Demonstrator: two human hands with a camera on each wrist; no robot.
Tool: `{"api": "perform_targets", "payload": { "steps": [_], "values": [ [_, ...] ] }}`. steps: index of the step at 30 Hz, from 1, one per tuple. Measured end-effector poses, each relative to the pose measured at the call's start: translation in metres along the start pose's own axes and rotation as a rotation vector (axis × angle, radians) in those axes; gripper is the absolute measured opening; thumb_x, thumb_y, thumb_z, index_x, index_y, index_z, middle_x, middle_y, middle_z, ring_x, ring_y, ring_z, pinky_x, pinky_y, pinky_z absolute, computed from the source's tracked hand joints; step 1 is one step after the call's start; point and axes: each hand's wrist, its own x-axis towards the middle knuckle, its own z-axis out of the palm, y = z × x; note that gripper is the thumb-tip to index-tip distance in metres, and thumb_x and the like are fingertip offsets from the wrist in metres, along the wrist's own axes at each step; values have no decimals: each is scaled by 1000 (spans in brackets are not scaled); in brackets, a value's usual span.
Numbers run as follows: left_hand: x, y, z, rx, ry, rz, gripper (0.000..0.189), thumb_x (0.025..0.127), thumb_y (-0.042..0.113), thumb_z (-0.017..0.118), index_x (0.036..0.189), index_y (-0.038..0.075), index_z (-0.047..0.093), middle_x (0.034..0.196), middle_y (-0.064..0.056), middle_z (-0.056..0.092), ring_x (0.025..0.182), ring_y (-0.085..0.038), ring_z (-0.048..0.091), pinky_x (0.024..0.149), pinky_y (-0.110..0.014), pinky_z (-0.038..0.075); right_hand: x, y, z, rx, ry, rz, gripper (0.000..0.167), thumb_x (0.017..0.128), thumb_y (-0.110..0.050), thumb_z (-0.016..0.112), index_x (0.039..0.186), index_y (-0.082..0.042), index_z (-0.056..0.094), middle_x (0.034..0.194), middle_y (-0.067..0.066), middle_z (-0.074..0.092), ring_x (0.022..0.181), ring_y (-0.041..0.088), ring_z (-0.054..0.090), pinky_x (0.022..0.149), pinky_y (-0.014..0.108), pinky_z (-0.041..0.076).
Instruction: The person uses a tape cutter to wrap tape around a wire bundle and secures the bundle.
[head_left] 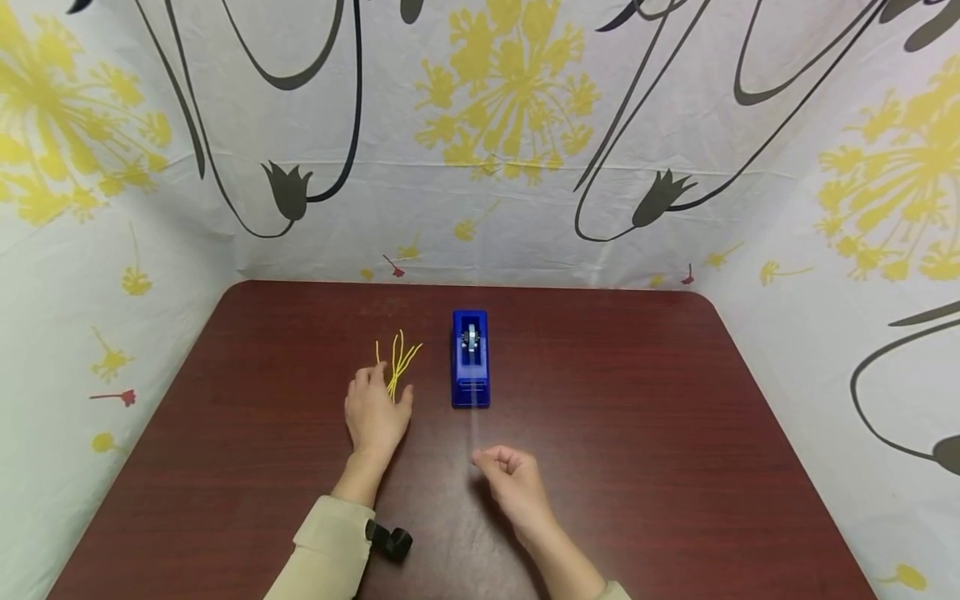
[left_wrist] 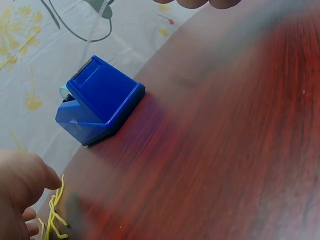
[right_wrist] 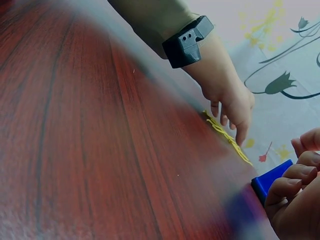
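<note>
A blue tape dispenser (head_left: 471,397) stands on the table, its roll of clear tape toward the far end. From its near edge a strip of clear tape (head_left: 474,427) stretches toward me, and my right hand (head_left: 519,487) pinches the strip's end between thumb and fingertips. To the dispenser's left lies a loose bundle of thin yellow strings (head_left: 397,367), partly covered by my left hand (head_left: 377,425). In the right wrist view that left hand (right_wrist: 232,102) reaches down over the strings (right_wrist: 225,136), its fingers extended and right at them.
The dark red wooden table (head_left: 637,400) has rounded far corners. A white cloth (head_left: 495,225) with yellow and grey flower prints hangs behind it and along both sides. A black device (head_left: 390,542) is strapped to the left wrist over a beige sleeve (head_left: 330,542).
</note>
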Motion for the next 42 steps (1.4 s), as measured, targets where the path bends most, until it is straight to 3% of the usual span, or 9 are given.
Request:
{"api": "perform_targets", "payload": {
  "steps": [17,28,42],
  "values": [
    [2,-10,-5,76,-19,-31,64,87,30,79,133,-8,58,126,-26,55,112,-44,53,92,-56,44,1,1,1,-12,-3,11,25,95,-13,68,93,12,68,55,-5,44,45,5,33,44,19,27],
    [0,-15,-5,119,-55,-37,65,88,37,77,133,-7,59,123,-25,56,110,-43,53,90,-55,44,0,0,1,-15,-8,8,24,95,-12,68,94,12,68,56,-5,44,46,5,33,45,18,28],
    [1,-16,-5,142,-58,-53,51,88,38,77,118,-3,68,115,-23,60,106,-42,54,88,-54,43,1,2,1,-12,-21,10,25,95,-12,68,95,12,67,57,-4,44,46,5,33,45,19,27]
  ]
}}
